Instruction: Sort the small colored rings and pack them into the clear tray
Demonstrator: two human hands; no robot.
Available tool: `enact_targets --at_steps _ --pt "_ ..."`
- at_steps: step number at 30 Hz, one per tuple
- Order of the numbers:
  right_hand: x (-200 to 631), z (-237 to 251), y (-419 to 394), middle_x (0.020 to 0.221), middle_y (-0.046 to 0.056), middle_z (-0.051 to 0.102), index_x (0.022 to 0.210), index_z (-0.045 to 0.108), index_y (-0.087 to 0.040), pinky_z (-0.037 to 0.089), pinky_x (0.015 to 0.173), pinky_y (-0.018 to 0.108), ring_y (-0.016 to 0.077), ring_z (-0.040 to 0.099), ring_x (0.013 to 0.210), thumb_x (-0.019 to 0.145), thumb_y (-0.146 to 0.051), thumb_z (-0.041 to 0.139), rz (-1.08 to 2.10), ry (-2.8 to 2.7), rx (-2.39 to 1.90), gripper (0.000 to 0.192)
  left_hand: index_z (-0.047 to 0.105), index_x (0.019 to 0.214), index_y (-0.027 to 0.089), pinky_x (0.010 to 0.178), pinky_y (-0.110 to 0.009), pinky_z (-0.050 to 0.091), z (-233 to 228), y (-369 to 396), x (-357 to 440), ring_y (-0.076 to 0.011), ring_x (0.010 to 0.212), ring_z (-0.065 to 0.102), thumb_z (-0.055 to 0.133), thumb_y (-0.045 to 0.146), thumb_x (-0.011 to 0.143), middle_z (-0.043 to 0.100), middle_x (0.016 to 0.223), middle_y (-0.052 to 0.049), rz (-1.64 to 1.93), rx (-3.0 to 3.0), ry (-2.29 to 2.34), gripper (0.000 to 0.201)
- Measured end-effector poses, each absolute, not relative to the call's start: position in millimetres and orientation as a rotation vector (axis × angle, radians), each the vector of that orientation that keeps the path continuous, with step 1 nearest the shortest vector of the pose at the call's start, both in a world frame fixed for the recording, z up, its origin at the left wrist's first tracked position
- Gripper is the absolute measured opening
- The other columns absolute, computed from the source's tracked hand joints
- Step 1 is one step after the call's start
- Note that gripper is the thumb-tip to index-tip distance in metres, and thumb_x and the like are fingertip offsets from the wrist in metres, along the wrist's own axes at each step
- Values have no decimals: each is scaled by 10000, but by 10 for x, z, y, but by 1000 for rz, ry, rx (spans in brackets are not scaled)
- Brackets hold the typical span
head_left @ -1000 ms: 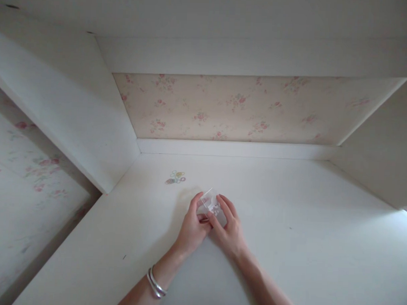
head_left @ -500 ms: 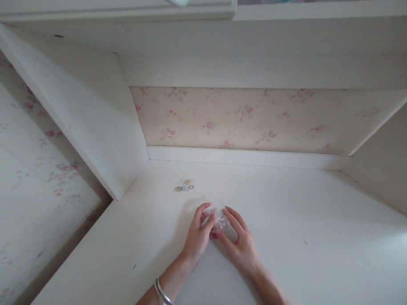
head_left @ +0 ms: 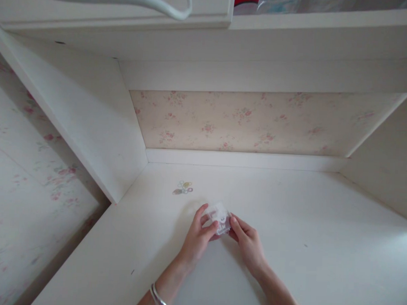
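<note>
Right hand [head_left: 249, 244]: drawn in over the last half second, its fingers gone from a wide spread around the clear case [head_left: 222, 218] to a tight pinch, thumb and fingertips pressed on the case's right edge.
Left hand [head_left: 194, 241]: steadies the same case from the left, fingers curled around the side; the thumb, seen across the case earlier, now presses its lower left corner.
Clear case: between the two hands, tilted, above or on the white desktop [head_left: 281, 208], I cannot tell which; the pale shapes showing through it are too small to make out.
Colored loops [head_left: 183, 188]: a small cluster, yellow, pink and greenish, lying on the desktop beyond the left hand, apart from it.
Silver bracelet [head_left: 158, 297]: around the left wrist.
Dark sliver [head_left: 132, 272]: on the desktop, left of the left forearm.
Floral wallpaper [head_left: 241, 120]: behind the desk, beneath a white cabinet [head_left: 207, 43].
</note>
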State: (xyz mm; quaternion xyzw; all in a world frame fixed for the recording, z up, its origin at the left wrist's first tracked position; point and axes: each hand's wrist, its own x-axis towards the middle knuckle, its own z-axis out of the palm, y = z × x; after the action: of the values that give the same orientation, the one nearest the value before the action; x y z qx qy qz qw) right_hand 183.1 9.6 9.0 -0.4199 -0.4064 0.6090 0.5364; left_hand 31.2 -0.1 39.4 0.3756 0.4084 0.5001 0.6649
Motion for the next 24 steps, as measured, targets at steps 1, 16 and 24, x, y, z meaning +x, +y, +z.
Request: enact_targets --at_steps 1,16,24 --pt "1835 93 96 1079 62 670 1111 659 -188 455 932 398 244 598 1015 754 -526 620 1445 -955 -1005 493 266 1365 245 821 -332 512 404 -7 319 -223 1005 605 674 353 761 502 1291 -134 1131 834 904 737" --pt "1834 174 51 1011 77 688 1281 523 -177 492 834 359 220 641 881 744 -497 645 1283 -1024 -1148 637 278 1414 280 931 -383 455 348 4 301 -253 1118 545 693 243 741 425 1377 -118 1070 823 809 792" --pt "1840 37 95 1160 104 628 1232 573 -210 513 821 368 250 611 983 753 -475 640 1127 -1121 -1188 551 318 1402 245 833 -379 518 344 -3 320 -226 964 616 630 420 780 471 1310 -132 1068 916 938 718"
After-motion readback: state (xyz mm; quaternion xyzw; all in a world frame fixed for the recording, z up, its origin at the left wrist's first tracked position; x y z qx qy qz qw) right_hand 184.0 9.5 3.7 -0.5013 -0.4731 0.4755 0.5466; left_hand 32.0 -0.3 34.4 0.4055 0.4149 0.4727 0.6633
